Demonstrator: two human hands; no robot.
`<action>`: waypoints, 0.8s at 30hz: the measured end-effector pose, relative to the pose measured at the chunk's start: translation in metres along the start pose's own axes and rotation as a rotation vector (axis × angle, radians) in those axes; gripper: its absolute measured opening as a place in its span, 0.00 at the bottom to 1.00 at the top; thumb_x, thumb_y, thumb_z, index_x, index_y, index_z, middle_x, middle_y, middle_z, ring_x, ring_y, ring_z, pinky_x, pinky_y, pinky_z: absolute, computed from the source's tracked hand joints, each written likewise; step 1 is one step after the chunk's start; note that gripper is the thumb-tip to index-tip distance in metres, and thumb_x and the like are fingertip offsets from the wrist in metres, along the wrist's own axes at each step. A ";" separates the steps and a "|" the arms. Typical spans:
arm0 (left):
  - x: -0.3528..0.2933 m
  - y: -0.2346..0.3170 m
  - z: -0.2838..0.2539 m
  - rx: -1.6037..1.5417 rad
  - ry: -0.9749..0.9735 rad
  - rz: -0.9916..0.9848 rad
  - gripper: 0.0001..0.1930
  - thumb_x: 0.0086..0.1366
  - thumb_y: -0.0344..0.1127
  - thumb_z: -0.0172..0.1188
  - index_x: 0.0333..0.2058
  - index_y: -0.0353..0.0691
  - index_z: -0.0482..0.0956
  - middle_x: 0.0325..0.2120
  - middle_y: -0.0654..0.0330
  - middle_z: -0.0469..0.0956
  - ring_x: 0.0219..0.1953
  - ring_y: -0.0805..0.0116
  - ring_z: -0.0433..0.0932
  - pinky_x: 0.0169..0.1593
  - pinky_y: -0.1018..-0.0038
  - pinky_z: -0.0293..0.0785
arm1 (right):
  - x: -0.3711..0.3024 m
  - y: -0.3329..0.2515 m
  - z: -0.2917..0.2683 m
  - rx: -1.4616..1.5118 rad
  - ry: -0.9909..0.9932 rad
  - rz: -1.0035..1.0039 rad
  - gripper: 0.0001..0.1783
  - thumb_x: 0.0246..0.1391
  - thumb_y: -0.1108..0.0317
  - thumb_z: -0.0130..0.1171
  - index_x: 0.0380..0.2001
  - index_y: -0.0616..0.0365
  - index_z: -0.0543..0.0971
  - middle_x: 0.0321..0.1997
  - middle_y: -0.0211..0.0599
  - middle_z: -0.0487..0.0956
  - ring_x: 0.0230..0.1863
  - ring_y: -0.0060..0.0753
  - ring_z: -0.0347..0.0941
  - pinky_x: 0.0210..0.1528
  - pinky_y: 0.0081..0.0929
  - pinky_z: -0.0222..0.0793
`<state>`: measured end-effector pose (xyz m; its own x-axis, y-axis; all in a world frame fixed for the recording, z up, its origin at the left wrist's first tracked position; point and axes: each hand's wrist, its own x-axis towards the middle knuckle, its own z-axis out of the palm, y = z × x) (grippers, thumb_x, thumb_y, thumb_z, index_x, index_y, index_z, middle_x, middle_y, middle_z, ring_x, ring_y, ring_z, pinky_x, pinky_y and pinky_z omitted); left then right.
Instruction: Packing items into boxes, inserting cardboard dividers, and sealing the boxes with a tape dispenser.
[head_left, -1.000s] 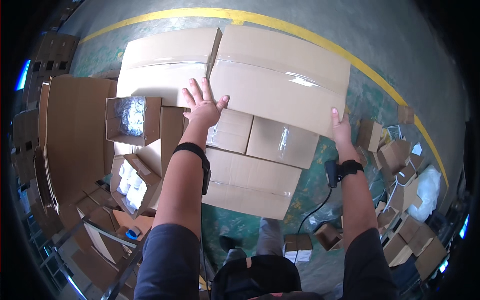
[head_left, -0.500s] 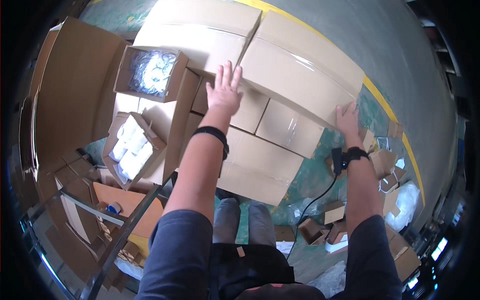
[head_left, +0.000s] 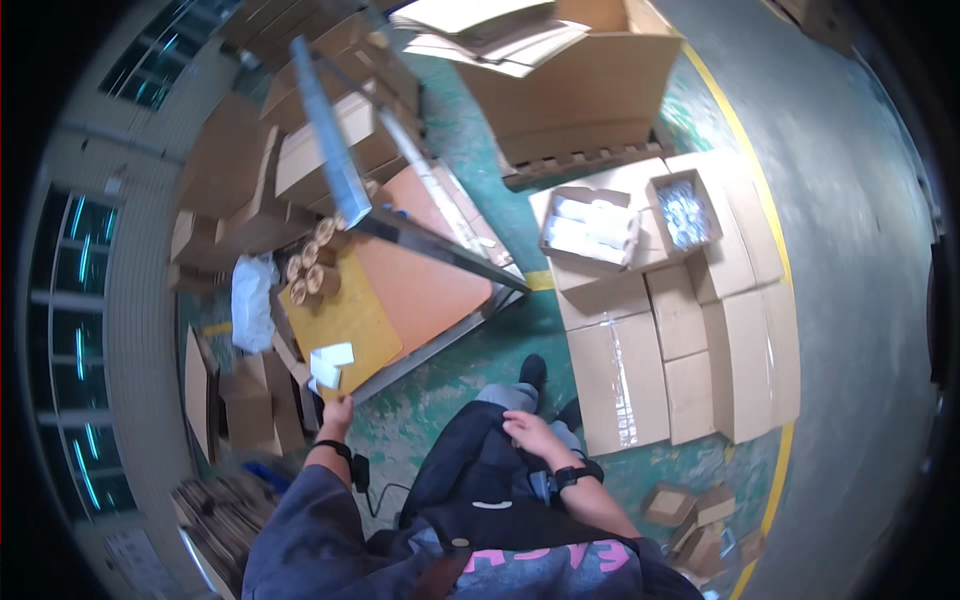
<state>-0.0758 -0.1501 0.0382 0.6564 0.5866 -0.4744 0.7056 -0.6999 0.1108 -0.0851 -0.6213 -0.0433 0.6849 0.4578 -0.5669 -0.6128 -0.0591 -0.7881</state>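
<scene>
My left hand (head_left: 338, 412) is stretched out to the near corner of a low workbench, beside a yellow board (head_left: 352, 310) on its top. Small white papers (head_left: 330, 364) lie on the board just beyond my fingers. The fingers are small and blurred, so I cannot see whether they grip anything. In front of my dark apron (head_left: 450, 465) hangs my right hand (head_left: 532, 434), loosely open with nothing in it. Several paper rolls or tubes (head_left: 318, 262) stand at the back of the board, next to an orange board (head_left: 425, 260).
A metal frame post (head_left: 335, 140) rises over the workbench. To the right, taped cartons (head_left: 620, 385) carry an open box of white rolls (head_left: 592, 228) and one of clear plastic (head_left: 684, 212). A big carton (head_left: 580, 95) stands behind; small boxes (head_left: 690, 510) lie at lower right.
My view and body have turned left, so the cartons now sit to my right. Both hands have come off them: the left reaches to the workbench, the right hangs by my apron.
</scene>
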 end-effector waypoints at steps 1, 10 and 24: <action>-0.012 -0.012 -0.016 -0.131 0.088 -0.020 0.23 0.59 0.48 0.52 0.41 0.32 0.78 0.41 0.44 0.77 0.46 0.50 0.76 0.51 0.64 0.70 | -0.006 -0.012 -0.015 -0.011 -0.016 0.040 0.20 0.56 0.64 0.54 0.50 0.61 0.73 0.40 0.41 0.80 0.41 0.30 0.76 0.44 0.24 0.70; -0.150 -0.137 0.099 -0.484 -0.349 -0.456 0.22 0.54 0.47 0.57 0.39 0.32 0.78 0.39 0.44 0.78 0.44 0.50 0.77 0.46 0.62 0.71 | -0.117 -0.123 -0.183 -0.146 0.838 0.189 0.11 0.55 0.65 0.44 0.21 0.53 0.69 0.17 0.25 0.68 0.16 0.17 0.62 0.15 0.18 0.54; -0.024 -0.320 -0.059 -0.788 0.147 -0.403 0.20 0.58 0.43 0.53 0.46 0.36 0.75 0.44 0.49 0.77 0.46 0.54 0.76 0.51 0.65 0.70 | 0.137 -0.192 0.199 -0.617 -0.014 0.215 0.14 0.60 0.58 0.47 0.45 0.53 0.71 0.37 0.34 0.77 0.33 0.25 0.72 0.31 0.26 0.68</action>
<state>-0.3016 0.0842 0.0653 0.3086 0.8117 -0.4959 0.8328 0.0213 0.5531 0.0476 -0.3704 0.0786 0.5648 0.3904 -0.7270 -0.3933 -0.6472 -0.6531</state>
